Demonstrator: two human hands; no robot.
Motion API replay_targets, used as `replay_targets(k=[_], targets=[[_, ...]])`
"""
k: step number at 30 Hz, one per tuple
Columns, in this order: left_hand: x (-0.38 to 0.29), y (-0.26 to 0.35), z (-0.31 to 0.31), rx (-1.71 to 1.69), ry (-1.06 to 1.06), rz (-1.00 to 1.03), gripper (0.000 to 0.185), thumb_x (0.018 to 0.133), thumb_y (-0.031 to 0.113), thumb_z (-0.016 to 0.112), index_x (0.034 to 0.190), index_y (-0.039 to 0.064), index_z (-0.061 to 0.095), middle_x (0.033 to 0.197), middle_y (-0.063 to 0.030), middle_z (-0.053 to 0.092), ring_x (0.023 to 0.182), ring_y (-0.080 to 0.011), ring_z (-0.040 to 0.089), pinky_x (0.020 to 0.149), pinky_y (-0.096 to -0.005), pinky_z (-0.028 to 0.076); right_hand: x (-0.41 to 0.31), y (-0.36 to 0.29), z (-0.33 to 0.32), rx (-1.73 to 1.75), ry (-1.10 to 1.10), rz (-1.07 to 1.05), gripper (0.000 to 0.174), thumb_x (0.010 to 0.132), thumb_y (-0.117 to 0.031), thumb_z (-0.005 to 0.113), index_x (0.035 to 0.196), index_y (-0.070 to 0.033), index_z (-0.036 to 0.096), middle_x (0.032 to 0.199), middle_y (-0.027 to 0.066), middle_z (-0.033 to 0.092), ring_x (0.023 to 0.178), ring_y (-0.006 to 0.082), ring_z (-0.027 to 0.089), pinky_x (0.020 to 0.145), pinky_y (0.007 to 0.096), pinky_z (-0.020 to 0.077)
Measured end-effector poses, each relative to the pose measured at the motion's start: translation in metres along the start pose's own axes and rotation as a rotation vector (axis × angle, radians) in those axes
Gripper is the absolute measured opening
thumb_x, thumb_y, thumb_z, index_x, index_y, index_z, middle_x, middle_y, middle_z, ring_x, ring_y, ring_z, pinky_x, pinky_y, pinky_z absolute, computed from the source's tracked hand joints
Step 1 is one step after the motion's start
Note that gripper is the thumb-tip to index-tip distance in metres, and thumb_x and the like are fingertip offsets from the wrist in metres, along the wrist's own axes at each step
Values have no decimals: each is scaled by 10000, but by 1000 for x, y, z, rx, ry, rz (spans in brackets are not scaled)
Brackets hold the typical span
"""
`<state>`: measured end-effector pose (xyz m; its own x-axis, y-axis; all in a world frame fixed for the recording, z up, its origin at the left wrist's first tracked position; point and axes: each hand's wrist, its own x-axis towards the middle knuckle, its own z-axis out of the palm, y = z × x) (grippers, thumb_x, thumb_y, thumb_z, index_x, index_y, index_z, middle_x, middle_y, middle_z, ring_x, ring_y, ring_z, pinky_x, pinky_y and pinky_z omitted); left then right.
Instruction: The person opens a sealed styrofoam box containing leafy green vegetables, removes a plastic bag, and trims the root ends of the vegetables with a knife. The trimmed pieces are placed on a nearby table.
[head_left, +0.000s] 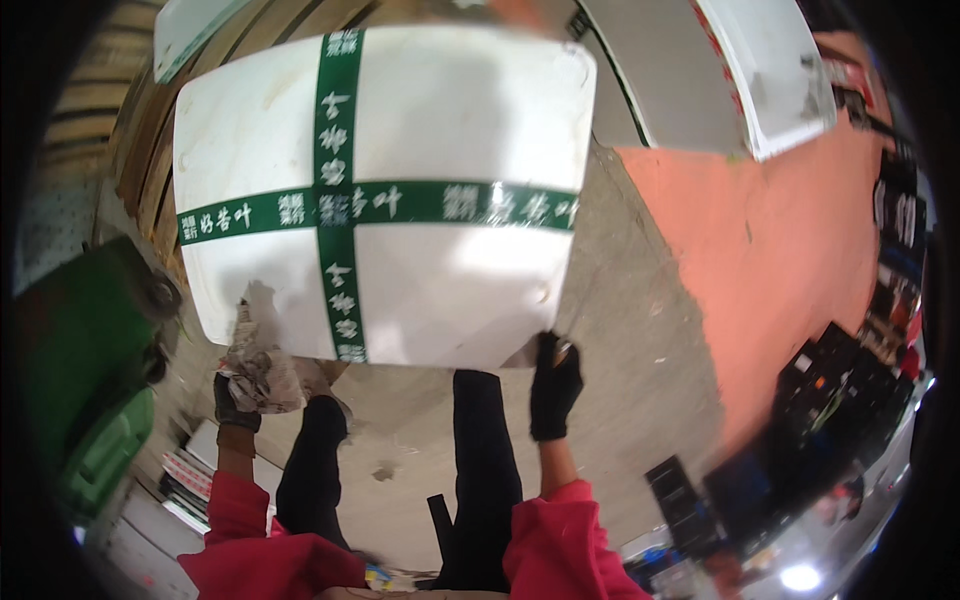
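A large white box (450, 285), apparently foam, spans the view in front of me, with green printed tape (262, 214) crossed over its face. My left hand (238, 405), in a dark glove, grips crumpled newspaper (266, 379) at the box's near left corner; whether it also holds the box is hidden. At the near right corner my right hand (555, 386), in a black glove, is closed on the box's edge.
Wooden pallets (142, 157) lie at the upper left. A green wheeled bin (90, 322) stands at the left. More white boxes (787, 82) are at the upper right, dark crates (832, 390) at the right. Below is concrete floor (630, 360) with an orange painted area (765, 240).
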<state>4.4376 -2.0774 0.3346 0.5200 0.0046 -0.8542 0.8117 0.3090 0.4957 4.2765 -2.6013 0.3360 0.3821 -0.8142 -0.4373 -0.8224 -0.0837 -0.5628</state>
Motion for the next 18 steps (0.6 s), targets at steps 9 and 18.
replay_targets(k=[9, 18], targets=[[-104, -274, 75, 174, -357, 108, 454, 1001, 431, 413, 1276, 79, 491, 1153, -62, 561, 1057, -235, 547, 941, -372, 452, 46, 215, -116, 583, -648, 204, 430, 983, -183, 547, 1395, -84, 472, 1068, 46, 685, 619, 31, 547, 647, 223, 536], [-119, -329, 200, 673, -265, 157, 417, 1004, 403, 394, 1253, 84, 494, 1001, -33, 521, 916, -170, 505, 856, -312, 444, 191, 193, -126, 689, -851, 181, 387, 985, -387, 522, 1104, -34, 629, 619, 49, 609, 394, 72, 444, 374, 234, 350]])
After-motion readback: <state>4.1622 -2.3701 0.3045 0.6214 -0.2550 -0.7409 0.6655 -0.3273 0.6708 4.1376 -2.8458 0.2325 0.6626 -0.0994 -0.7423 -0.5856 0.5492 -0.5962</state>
